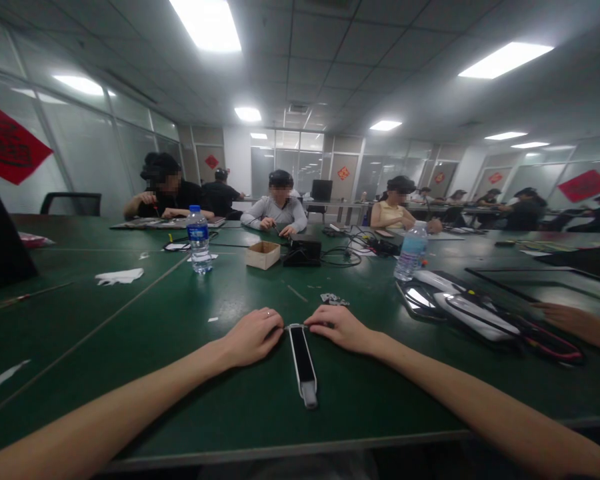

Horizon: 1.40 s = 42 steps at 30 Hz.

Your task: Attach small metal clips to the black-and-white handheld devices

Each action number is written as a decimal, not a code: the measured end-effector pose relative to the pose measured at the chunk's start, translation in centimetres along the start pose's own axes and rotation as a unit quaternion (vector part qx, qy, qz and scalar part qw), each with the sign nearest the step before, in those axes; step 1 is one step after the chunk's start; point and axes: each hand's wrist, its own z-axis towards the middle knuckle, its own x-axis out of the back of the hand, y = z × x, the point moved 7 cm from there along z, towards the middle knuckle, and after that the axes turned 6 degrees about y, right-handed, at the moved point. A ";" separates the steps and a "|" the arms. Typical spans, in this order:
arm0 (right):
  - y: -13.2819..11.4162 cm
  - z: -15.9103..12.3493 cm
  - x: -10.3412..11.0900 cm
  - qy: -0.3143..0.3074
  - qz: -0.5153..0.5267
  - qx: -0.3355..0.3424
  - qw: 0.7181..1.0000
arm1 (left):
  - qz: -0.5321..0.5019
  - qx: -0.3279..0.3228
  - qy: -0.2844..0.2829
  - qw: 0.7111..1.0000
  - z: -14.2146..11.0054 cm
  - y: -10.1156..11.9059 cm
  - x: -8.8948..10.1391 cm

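On the green table (155, 373) in front of me lies a long, narrow device (304, 357) with a black face, a pale rim and a grey tab at its near end. My left hand (255, 337) is at the left of its far end, fingers bent and drawn together. Across from it, my right hand (340, 327) is at the right of the same end, with thumb and forefinger pinched. A thin, light-coloured edge or strip shows between the fingertips; what each hand grips is too small to make out. Small grey metal parts (334, 299) lie just beyond my right hand.
Beyond my hands stand an open box (263, 255), a black stand (303, 251) and two water bottles (199, 240) (412, 251). White-cased tools with cables (475, 316) lie at right, near another person's hand (577, 324). Several people sit around the table.
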 end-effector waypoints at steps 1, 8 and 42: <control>0.0 -0.1 0.0 0.002 -0.001 0.004 1.000 | -0.001 -0.001 0.000 1.000 0.0 0.0 0.0; -0.2 -0.2 0.2 0.003 0.013 0.026 1.000 | -0.003 0.001 -0.002 1.000 0.0 0.1 -0.1; 11.9 -2.1 4.3 -0.047 -0.264 -0.151 0.951 | -0.001 0.001 -0.027 1.000 -0.1 0.7 -0.1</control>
